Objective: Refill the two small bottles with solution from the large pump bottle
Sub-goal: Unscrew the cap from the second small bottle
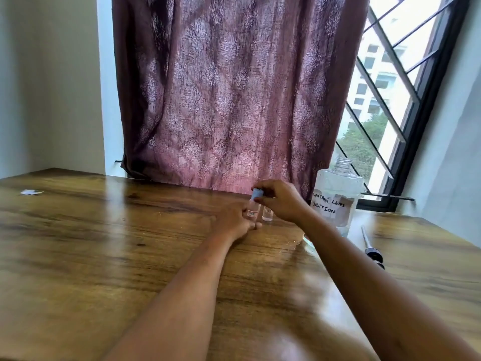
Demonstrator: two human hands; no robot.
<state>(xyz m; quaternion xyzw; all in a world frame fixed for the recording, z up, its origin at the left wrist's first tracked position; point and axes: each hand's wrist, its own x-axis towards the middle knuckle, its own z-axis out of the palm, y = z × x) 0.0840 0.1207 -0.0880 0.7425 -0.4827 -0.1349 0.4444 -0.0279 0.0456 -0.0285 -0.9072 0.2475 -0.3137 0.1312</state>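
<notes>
Small bottle (253, 210) stands upright on the wooden table (104, 243), far centre, just in front of the curtain (234, 100). We see a pale blue cap (257, 193) on its top and a small label low on its clear body. Left hand (234, 222) rests on the table and wraps the bottle's lower part, fingers closed around it from the left. Right hand (279, 201) comes from the right and above, fingertips (260, 185) pinching the blue cap. We cannot tell whether the cap is tight or loose.

Second small bottle (267, 214) stands just right of the first, close beside it, partly hidden by the right hand; its top is covered, so capped or not we cannot tell. Clear, with a small label.

Large bottle (335, 196) stands to the right, near the window (390, 100), upright, neck open, pump off. Handwritten label reads "CONTACT LENS SOLUTION", partly blocked by the right wrist. Liquid level hard to read.

Pump (372, 247) lies flat on the table right of the large bottle, tube pointing far, dark head toward the near side. Apart from the bottle.

Small scrap of white paper (31, 192) lies far left on the table, well apart from everything else.
</notes>
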